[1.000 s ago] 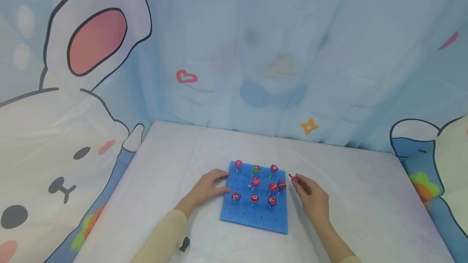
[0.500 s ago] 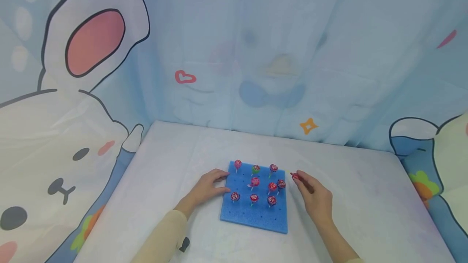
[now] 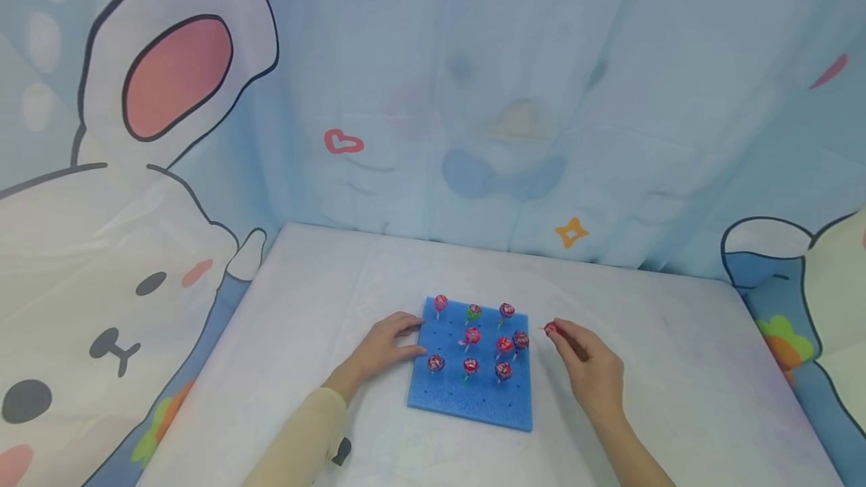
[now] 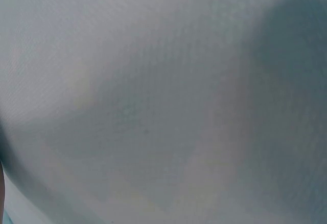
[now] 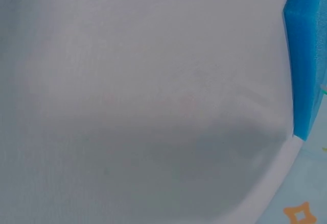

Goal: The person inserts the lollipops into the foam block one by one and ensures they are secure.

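In the head view a blue foam board [image 3: 467,406] lies on the white table, with several wrapped lollipops standing in its holes. My left hand [image 3: 380,346] touches the board's left edge with fingers and thumb spread apart. Off the board's right side, my right hand [image 3: 590,363] pinches a red-wrapped lollipop [image 3: 551,328] by its head, the stick pointing left. Among the standing ones, a pink lollipop [image 3: 441,302] is at the back left corner and a green-red lollipop [image 3: 473,312] in the back row. The right wrist view catches only the board's edge [image 5: 302,66]; neither wrist view shows the held lollipop.
The white cloth-covered table [image 3: 676,367] spreads around the board. Behind it hangs a light blue printed curtain [image 3: 379,58] with cartoon figures. A small dark object [image 3: 342,451] sits beside the left sleeve [image 3: 304,434].
My right hand has shifted slightly right, away from the board, and the lollipop in it has turned so its stick shows to the left. The left hand and board stay put.
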Motion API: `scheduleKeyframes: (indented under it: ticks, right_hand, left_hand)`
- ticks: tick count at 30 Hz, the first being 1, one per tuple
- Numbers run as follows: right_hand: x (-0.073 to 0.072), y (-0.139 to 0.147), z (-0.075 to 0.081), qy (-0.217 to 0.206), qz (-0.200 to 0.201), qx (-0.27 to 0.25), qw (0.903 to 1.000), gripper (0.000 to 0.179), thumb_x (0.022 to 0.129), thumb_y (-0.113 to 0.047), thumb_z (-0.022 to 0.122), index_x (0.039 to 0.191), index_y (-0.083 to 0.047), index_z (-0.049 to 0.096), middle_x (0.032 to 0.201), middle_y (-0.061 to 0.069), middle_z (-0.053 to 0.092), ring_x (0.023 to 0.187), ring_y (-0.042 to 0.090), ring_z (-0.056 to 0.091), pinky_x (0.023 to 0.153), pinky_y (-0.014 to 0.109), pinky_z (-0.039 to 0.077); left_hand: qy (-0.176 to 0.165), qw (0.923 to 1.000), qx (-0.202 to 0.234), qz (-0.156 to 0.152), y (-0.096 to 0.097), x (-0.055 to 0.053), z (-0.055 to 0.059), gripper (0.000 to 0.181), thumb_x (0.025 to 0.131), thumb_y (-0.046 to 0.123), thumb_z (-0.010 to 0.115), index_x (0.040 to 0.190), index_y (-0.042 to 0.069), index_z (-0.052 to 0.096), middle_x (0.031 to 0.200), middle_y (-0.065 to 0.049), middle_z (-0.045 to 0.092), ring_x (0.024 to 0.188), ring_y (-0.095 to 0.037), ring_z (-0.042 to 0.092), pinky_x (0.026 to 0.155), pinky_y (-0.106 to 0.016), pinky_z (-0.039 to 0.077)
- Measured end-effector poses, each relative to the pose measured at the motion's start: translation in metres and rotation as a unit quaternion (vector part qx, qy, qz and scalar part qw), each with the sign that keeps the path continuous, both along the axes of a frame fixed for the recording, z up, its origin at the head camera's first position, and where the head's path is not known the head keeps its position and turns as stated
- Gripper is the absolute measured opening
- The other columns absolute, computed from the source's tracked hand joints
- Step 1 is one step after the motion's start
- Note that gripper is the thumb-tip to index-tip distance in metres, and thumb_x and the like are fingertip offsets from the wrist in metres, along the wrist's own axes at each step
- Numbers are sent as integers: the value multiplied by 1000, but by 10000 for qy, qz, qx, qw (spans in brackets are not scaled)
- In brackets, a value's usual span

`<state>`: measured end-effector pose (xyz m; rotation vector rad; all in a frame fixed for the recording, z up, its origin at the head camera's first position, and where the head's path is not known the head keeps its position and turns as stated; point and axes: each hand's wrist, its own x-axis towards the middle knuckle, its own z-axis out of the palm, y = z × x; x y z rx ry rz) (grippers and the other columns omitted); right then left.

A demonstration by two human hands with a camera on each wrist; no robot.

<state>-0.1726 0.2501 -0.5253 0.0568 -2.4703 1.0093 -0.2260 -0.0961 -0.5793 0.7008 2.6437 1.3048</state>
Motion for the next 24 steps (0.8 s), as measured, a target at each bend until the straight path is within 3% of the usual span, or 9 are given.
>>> scheduleKeyframes:
  ticks: [9,24]
  right_hand:
    - [7,-1,8,-176,12,204,9996,27,90,-11,71,117,-6,71,109,9,72,99,26,69,79,-4,36]
    - [25,-9,19,-340,412,445,9976,25,88,-8,73,112,-3,72,104,10,73,95,24,71,76,-2,40]
  left_hand:
    - [-16,10000,38,-10,0,-1,-1,57,87,35,74,135,10,57,131,-3,59,124,-17,54,106,-34,43]
    - [-53,10000,-37,16,0,1,2,57,87,33,74,136,9,57,132,-3,59,125,-17,53,107,-35,42]
